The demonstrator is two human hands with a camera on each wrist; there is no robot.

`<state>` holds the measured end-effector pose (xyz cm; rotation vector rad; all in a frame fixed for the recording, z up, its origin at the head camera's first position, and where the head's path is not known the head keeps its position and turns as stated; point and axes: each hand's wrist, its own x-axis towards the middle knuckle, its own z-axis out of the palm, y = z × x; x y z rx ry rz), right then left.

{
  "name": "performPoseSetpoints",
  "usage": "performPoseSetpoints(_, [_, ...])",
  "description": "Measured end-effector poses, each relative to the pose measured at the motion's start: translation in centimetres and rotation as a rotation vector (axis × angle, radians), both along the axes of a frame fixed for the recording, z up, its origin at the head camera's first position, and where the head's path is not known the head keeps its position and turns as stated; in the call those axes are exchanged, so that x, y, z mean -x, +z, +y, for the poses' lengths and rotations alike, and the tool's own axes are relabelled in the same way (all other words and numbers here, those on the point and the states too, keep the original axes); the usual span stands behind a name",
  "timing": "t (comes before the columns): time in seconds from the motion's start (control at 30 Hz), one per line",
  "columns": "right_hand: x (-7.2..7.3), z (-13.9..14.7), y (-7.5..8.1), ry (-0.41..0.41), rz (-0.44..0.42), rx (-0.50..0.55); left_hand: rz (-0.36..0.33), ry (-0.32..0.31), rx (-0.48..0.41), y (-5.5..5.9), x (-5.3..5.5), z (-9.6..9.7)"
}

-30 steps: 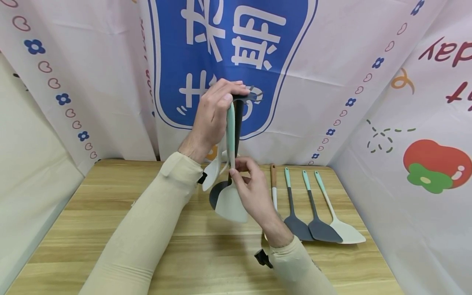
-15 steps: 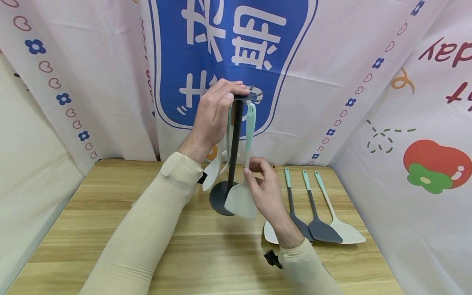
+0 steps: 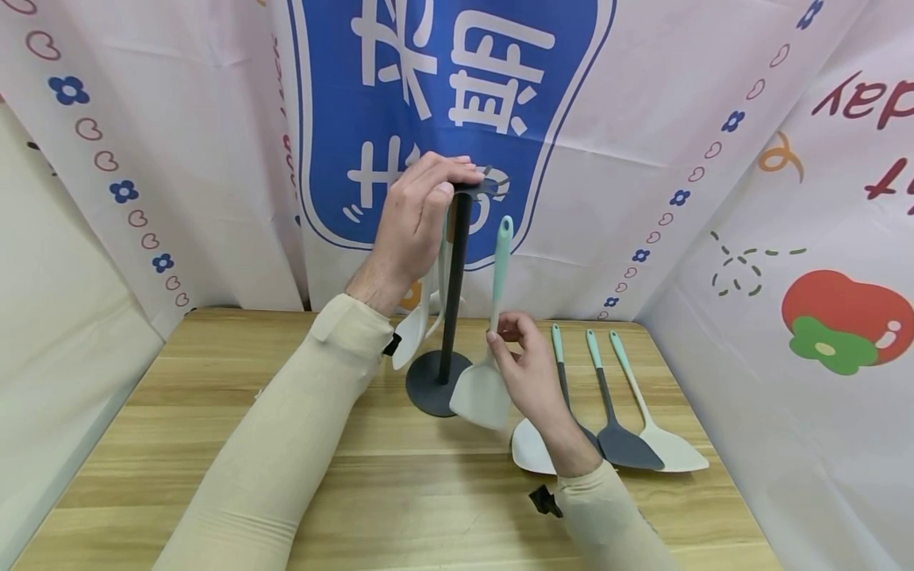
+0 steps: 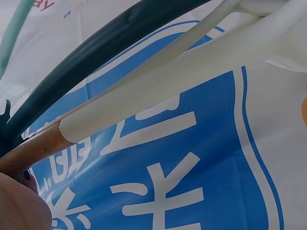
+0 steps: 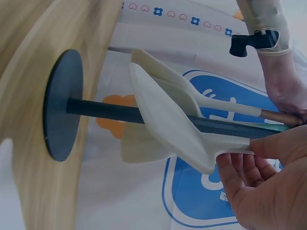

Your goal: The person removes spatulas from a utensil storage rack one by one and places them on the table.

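My left hand (image 3: 414, 214) grips the top of a black utensil stand (image 3: 455, 293), its fingers laid over the hooked head and the thumb at the side. With thumb and fingers, my right hand (image 3: 534, 373) pinches the white neck of a spatula (image 3: 481, 395). This spatula has a mint-green handle pointing up, and it is apart from the hooks, just right of the pole. Behind the left wrist, other white-headed utensils (image 3: 409, 337) hang from the stand. In the left wrist view, one hanging utensil (image 4: 139, 98) shows a wooden handle end.
Along the table's right side lie several turners: a white one (image 3: 531, 446) partly under my right forearm, grey ones (image 3: 628, 446) with mint handles, and a cream one (image 3: 674, 450) outermost. The wooden table (image 3: 236, 373) ends at a printed cloth backdrop (image 3: 585, 198).
The right hand has drawn the mint-handled spatula off to the right and slightly down, away from the stand's head. The left hand has stayed on top of the stand.
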<state>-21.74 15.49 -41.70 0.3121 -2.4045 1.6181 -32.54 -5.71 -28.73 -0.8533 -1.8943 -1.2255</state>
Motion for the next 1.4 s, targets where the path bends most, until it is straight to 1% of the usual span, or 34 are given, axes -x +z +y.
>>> performPoseSetpoints(0.17, [0.5,0.7,-1.1,0.003,-0.048,-0.01,0.003,-0.005,-0.004,0.0,0.0,0.0])
performPoseSetpoints(0.57, [1.1,2.0,-2.8,0.022,-0.083,-0.03,-0.001,-0.003,-0.006,0.1,-0.1,0.0])
performPoseSetpoints(0.8, [1.1,2.4,-3.6,0.059,-0.128,-0.013,0.002,0.0,-0.005,0.1,-0.1,0.0])
performPoseSetpoints(1.17, [1.0,2.5,-4.6,0.059,-0.258,-0.032,0.005,-0.004,-0.01,0.1,-0.2,-0.1])
performPoseSetpoints(1.4, [0.9,2.5,-5.1,0.057,-0.287,-0.053,0.003,-0.001,-0.009,0.1,-0.2,-0.1])
